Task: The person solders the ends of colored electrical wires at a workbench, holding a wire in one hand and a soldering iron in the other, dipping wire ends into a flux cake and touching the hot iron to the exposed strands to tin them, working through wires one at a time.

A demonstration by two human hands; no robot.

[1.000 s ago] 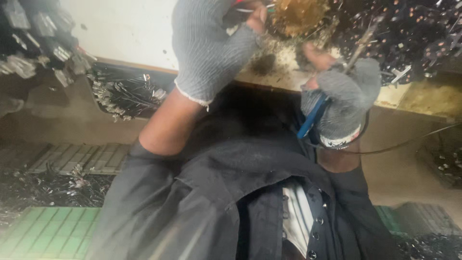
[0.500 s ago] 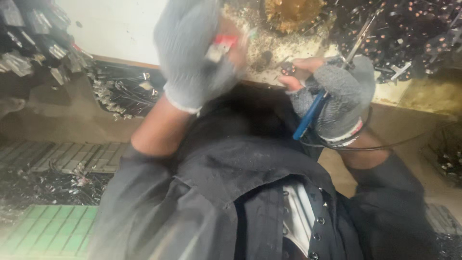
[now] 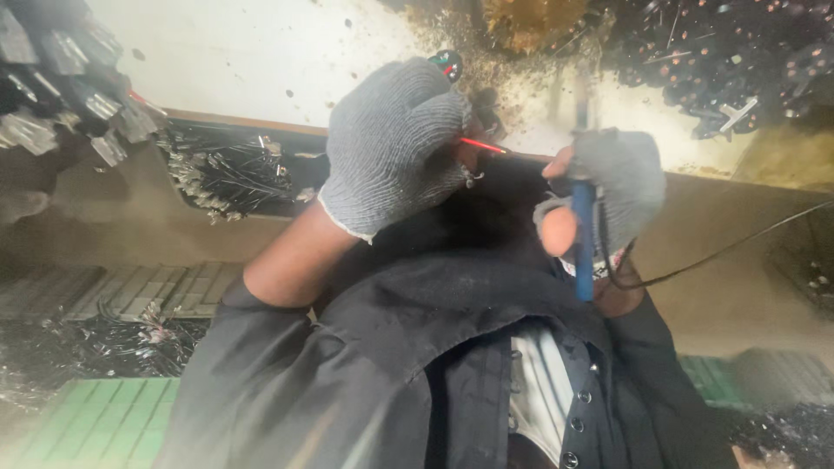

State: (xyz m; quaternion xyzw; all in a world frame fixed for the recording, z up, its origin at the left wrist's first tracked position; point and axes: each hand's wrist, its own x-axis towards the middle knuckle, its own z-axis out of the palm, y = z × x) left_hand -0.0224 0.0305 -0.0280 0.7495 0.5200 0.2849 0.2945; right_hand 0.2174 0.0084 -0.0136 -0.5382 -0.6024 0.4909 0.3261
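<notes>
Left hand dropped closer to right hand, fingers clamped on thin red wire just beside right's fingers gripping blue-handled tool; joining appears underway.

Light falls hard on the pale surface up top, nearly washed out, while everything below sinks into murk. The dark jacket swallows detail, its folds barely readable. Left glove sits fairly sharp, knit texture showing; right glove is softer, smeared with motion. Deep shadow pools between the two hands. The green mat in the bottom corner goes hazy, and the left edge blurs and stretches. The whole frame is grainy.
</notes>
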